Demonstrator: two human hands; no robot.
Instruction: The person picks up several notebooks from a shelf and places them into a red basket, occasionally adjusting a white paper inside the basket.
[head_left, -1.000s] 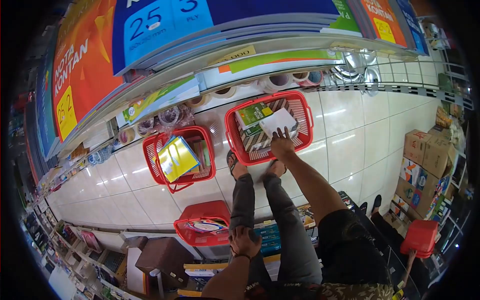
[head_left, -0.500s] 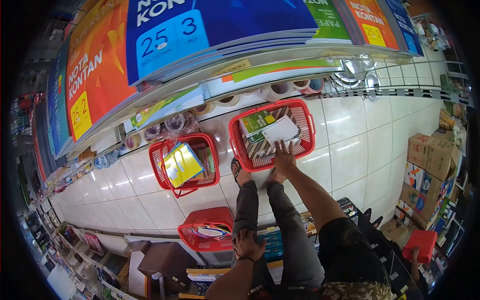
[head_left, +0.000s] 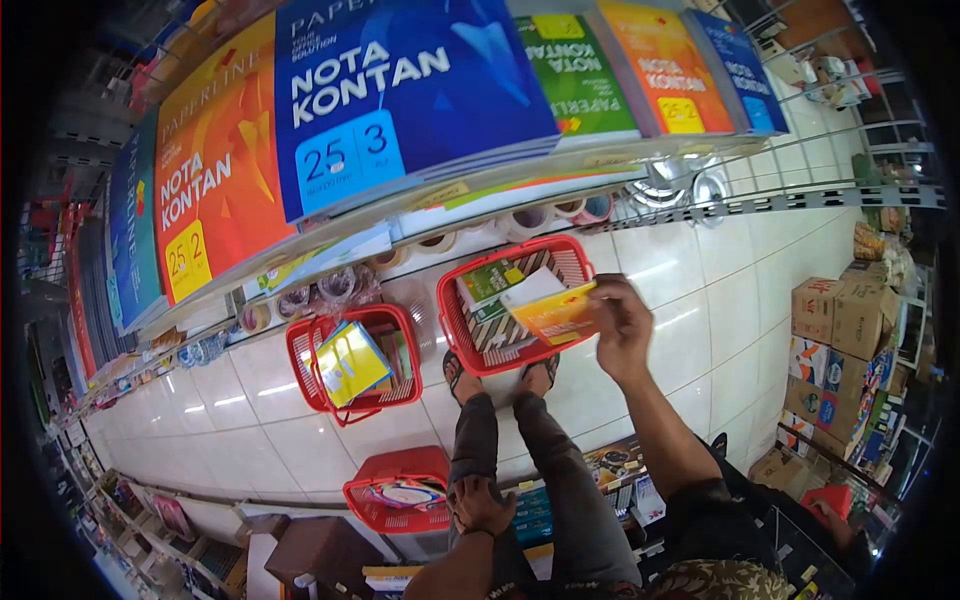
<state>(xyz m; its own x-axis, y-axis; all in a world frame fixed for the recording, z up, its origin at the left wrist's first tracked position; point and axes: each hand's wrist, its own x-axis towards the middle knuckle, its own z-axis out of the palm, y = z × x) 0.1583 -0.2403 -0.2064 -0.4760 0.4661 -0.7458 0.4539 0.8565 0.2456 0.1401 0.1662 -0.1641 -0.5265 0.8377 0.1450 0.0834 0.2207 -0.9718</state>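
Note:
My right hand (head_left: 624, 328) pinches the edge of an orange receipt book (head_left: 558, 318), raised at the right side of a red shopping basket (head_left: 447, 318). Inside that basket lie a green receipt book (head_left: 490, 283), a white pad (head_left: 530, 287) partly hidden behind the orange one, and a striped item beneath them. On my left knee rests my left hand (head_left: 482, 506), fingers laid flat and nothing in them.
A second red basket (head_left: 300, 372) holds a yellow-and-blue book (head_left: 350, 368). A third red basket (head_left: 362, 518) stands nearer me. Receipt books (head_left: 420, 110) fill the shelf ahead. Cardboard boxes (head_left: 850, 320) are stacked at right. Another person's arm (head_left: 835, 522) is beside a red object (head_left: 826, 503).
My right hand has come up from the white pad and moved right, now with the orange receipt book in it. My left hand stays on the knee. The whole view has shifted slightly.

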